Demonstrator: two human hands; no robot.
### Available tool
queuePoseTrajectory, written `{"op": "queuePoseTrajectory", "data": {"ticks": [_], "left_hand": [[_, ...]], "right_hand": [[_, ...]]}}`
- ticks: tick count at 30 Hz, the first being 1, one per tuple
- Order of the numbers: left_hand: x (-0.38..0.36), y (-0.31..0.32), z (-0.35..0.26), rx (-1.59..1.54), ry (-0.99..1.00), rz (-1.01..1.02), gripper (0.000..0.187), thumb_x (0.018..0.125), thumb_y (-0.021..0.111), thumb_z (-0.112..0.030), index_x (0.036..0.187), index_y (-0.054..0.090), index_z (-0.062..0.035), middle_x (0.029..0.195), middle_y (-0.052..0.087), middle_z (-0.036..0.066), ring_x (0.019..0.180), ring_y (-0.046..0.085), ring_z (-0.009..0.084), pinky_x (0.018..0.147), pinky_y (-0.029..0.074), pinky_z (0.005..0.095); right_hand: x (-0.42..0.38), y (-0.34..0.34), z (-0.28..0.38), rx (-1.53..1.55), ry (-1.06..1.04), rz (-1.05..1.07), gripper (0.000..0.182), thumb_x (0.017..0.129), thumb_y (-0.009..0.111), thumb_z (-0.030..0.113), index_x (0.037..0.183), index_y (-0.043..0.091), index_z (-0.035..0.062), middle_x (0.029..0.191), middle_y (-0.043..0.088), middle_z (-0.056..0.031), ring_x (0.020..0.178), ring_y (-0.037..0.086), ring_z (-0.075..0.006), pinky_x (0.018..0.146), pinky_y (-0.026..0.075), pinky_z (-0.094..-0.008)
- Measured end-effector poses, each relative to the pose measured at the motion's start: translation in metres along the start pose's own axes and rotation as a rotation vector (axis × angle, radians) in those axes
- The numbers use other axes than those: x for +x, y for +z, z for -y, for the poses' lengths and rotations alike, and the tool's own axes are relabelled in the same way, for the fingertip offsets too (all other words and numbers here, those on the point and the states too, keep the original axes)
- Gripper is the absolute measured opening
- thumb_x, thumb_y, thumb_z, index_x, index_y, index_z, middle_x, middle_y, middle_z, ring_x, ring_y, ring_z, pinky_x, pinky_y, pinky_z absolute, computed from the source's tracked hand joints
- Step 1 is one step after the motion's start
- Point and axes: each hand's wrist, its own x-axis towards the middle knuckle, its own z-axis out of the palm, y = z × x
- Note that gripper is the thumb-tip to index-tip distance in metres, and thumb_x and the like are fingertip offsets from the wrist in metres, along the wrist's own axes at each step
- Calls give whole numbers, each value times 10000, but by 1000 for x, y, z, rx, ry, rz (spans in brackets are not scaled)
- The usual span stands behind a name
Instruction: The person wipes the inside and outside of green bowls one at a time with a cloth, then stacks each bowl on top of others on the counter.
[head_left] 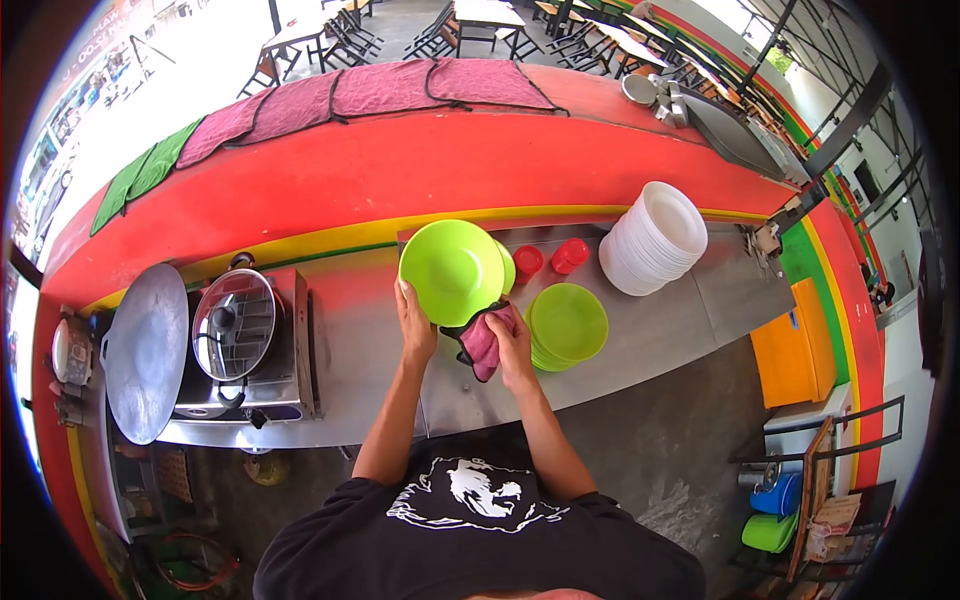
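A lime-green bowl is held up over the steel counter, its inside facing me. My left hand grips its lower left rim, fingers partly hidden behind it. In my right hand is a bunched pink cloth with dark edging, touching the bowl's lower right rim. Just right of that hand stands a stack of green bowls. Part of another green bowl shows behind the held one.
Two red containers and a tall stack of white bowls stand on the counter. Left are a gas stove, a glass-lidded pan and a large metal disc. Pink cloths drape the red ledge.
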Motion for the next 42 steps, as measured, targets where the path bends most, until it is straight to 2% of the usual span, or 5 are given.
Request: {"op": "queuePoseTrajectory", "data": {"ticks": [4, 17, 23, 31, 42], "left_hand": [[-9, -8, -27, -360, -319, -99, 578, 1101, 372, -482, 1470, 430, -41, 1220, 638, 58, 1041, 625, 158, 904, 521, 305], [-62, -19, -73, 513, -199, -36, 532, 1100, 442, -426, 1268, 624, 45, 965, 676, 74, 927, 566, 124, 835, 489, 309], [-66, -24, -73, 320, -206, -127, 531, 1080, 482, -460, 1174, 651, 34, 919, 661, 47, 857, 553, 110, 769, 484, 289], [-63, -16, -84, 341, -252, -40, 459, 1085, 495, -427, 987, 611, 6, 783, 484, -35, 763, 408, 76, 652, 390, 275], [-59, 2, -86, 221, -207, -75, 469, 1085, 498, -409, 1172, 648, 27, 829, 588, 15, 759, 476, 91, 682, 443, 282]], "right_hand": [[-20, -4, 16, -42, -35, 0, 409, 982, 661, 144, 1352, 566, -3, 1259, 620, -55, 1151, 568, -116, 997, 445, -289], [-36, 30, -6, -1289, -616, 440, 644, 828, 643, 6, 1452, 521, 110, 1424, 523, -231, 1336, 487, -421, 1112, 406, -490], [-84, 44, 17, -834, -5, 645, 579, 873, 626, 29, 1440, 517, 65, 1254, 620, -220, 1143, 620, -366, 996, 482, -411], [-41, 44, -3, -1393, -703, 374, 617, 906, 578, 69, 1501, 423, 22, 1384, 534, -267, 1330, 473, -457, 1137, 354, -514], [-62, 39, 11, -774, -236, 679, 637, 911, 616, 116, 1504, 397, 44, 1428, 486, -295, 1339, 470, -453, 1122, 389, -499]]}}
